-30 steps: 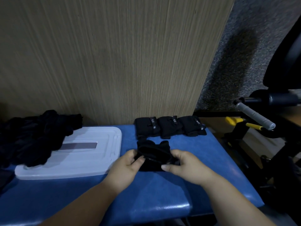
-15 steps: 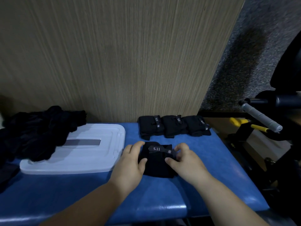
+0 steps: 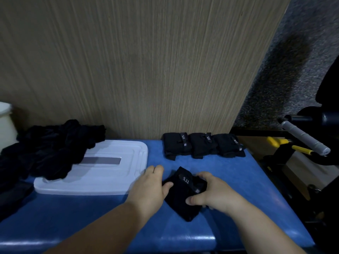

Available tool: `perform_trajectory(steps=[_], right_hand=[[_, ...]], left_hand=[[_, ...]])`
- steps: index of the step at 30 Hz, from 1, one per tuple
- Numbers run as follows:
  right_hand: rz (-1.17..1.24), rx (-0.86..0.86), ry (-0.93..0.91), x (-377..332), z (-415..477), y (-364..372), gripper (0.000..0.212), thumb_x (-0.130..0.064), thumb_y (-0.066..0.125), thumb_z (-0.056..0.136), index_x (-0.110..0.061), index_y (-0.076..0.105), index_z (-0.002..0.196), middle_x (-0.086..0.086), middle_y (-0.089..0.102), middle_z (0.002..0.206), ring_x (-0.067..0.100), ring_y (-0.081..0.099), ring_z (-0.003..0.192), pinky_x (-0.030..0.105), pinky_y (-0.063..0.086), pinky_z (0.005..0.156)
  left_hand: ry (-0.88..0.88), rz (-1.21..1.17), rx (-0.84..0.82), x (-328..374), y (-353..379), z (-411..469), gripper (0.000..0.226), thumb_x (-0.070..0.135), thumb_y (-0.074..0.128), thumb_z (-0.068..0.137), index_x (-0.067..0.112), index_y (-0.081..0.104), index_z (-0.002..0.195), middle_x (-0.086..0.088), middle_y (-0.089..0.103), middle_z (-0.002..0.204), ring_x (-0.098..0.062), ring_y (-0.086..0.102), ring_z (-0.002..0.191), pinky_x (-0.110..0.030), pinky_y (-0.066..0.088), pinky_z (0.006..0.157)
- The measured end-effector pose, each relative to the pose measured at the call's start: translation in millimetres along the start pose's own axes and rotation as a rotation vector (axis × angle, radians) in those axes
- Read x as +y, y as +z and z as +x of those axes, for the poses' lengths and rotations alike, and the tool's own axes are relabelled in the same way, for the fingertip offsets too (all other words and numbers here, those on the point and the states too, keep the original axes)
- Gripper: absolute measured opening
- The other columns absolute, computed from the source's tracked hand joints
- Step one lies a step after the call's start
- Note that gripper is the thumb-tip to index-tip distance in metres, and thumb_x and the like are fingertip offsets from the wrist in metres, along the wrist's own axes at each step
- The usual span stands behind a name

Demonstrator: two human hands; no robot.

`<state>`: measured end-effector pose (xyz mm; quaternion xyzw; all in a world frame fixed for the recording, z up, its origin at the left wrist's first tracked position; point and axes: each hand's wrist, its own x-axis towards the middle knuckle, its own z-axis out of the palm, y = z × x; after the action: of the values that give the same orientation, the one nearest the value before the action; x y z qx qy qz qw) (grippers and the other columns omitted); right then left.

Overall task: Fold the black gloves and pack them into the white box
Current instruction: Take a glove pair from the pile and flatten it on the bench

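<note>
A folded black glove (image 3: 181, 197) with a "5.11" strap lies tilted on the blue padded bench (image 3: 229, 180). My right hand (image 3: 211, 193) grips its right side, thumb and fingers curled round it. My left hand (image 3: 150, 187) rests flat beside it, the thumb touching the glove's left edge. Three folded gloves (image 3: 201, 146) stand in a row against the wooden wall. A heap of unfolded black gloves (image 3: 45, 151) lies at the left, partly on the white box lid (image 3: 110, 173).
A white container (image 3: 5, 123) shows at the far left edge. Right of the bench stands black exercise equipment with a grey-gripped handle (image 3: 304, 138) and yellow parts (image 3: 286, 145). The bench's front edge is close below my forearms.
The glove went from being folded in both hands to a closed bundle, now turned diagonally. My left hand slid off to its left; my right hand kept hold.
</note>
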<state>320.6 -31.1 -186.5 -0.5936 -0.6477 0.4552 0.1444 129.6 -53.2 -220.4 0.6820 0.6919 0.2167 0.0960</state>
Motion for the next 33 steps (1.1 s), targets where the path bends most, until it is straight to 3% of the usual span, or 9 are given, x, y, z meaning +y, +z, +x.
perform_trajectory(steps=[6,9,12,16,18,22,28,31,33], right_hand=[[-0.002,-0.029,0.027,-3.8,-3.1,-0.3,0.048,-0.016,0.085,0.066,-0.016,0.06,0.107,-0.004,0.065,0.078,-0.001,0.055,0.046,0.013,0.039,0.041],[0.04,-0.028,0.027,-2.5,-1.8,4.5,0.041,-0.014,0.085,0.065,-0.015,0.062,0.099,-0.003,0.066,0.077,0.002,0.057,0.05,0.016,0.044,0.048],[0.148,0.019,0.016,-2.4,-1.3,10.6,0.041,-0.01,0.083,0.067,-0.011,0.061,0.102,-0.002,0.064,0.076,0.005,0.057,0.054,0.017,0.045,0.05],[0.347,0.129,0.002,-3.2,3.7,16.7,0.037,-0.009,0.081,0.07,-0.011,0.056,0.097,-0.004,0.058,0.065,0.006,0.052,0.047,0.018,0.037,0.042],[0.401,0.177,-0.007,-3.2,6.5,20.9,0.038,-0.01,0.081,0.071,-0.012,0.055,0.099,-0.004,0.06,0.066,0.008,0.052,0.049,0.021,0.04,0.044],[0.509,0.211,-0.053,-6.6,11.0,30.2,0.038,-0.009,0.081,0.073,-0.014,0.055,0.1,-0.002,0.063,0.072,0.008,0.055,0.051,0.021,0.044,0.047],[0.622,0.186,-0.089,-16.6,22.1,42.4,0.036,-0.018,0.078,0.079,-0.012,0.055,0.106,0.001,0.064,0.079,0.011,0.059,0.059,0.023,0.047,0.056],[0.83,0.104,-0.062,-27.7,29.4,47.4,0.024,-0.032,0.062,0.092,-0.011,0.054,0.099,0.005,0.061,0.079,0.015,0.057,0.059,0.027,0.049,0.056],[0.87,0.098,-0.053,-36.0,36.2,49.7,0.021,-0.031,0.053,0.097,-0.011,0.054,0.095,0.007,0.058,0.08,0.017,0.056,0.058,0.027,0.048,0.054]], left_hand=[[-0.11,0.008,-0.157,6.8,-9.4,3.2,0.038,0.049,0.049,0.093,0.018,0.05,0.115,-0.001,0.06,0.103,-0.021,0.059,0.097,-0.031,0.046,0.082],[-0.277,-0.344,-0.208,5.2,-12.0,6.4,0.042,0.039,0.064,0.087,0.019,0.046,0.12,-0.002,0.058,0.1,-0.024,0.065,0.089,-0.035,0.053,0.082],[-0.421,-0.833,-0.234,10.6,-13.3,4.0,0.062,0.015,0.069,0.086,0.015,0.034,0.137,0.002,0.054,0.104,-0.014,0.063,0.088,-0.032,0.056,0.077],[-0.508,-1.146,-0.167,21.8,-9.9,-0.7,0.079,0.005,0.068,0.086,0.017,0.019,0.147,0.007,0.057,0.101,-0.009,0.06,0.091,-0.024,0.049,0.072],[-0.507,-1.162,-0.136,25.1,-8.7,-0.1,0.079,0.004,0.066,0.087,0.018,0.017,0.147,0.004,0.06,0.097,-0.009,0.061,0.088,-0.022,0.048,0.068],[-0.486,-1.161,-0.107,25.2,-8.2,4.3,0.074,0.007,0.064,0.089,0.023,0.019,0.146,-0.007,0.068,0.103,-0.021,0.068,0.091,-0.039,0.057,0.078],[-0.468,-1.121,0.008,15.9,-8.7,15.0,0.069,0.011,0.058,0.092,0.041,0.018,0.14,-0.007,0.069,0.101,-0.026,0.067,0.093,-0.047,0.055,0.086],[-0.44,-1.073,0.093,10.2,-13.5,22.1,0.052,0.009,0.054,0.093,0.041,0.03,0.128,-0.001,0.066,0.098,-0.015,0.064,0.084,-0.026,0.053,0.067],[-0.422,-1.071,0.127,3.8,-15.3,29.5,0.047,0.007,0.052,0.093,0.048,0.038,0.112,-0.005,0.066,0.101,-0.017,0.063,0.081,-0.027,0.05,0.064]])
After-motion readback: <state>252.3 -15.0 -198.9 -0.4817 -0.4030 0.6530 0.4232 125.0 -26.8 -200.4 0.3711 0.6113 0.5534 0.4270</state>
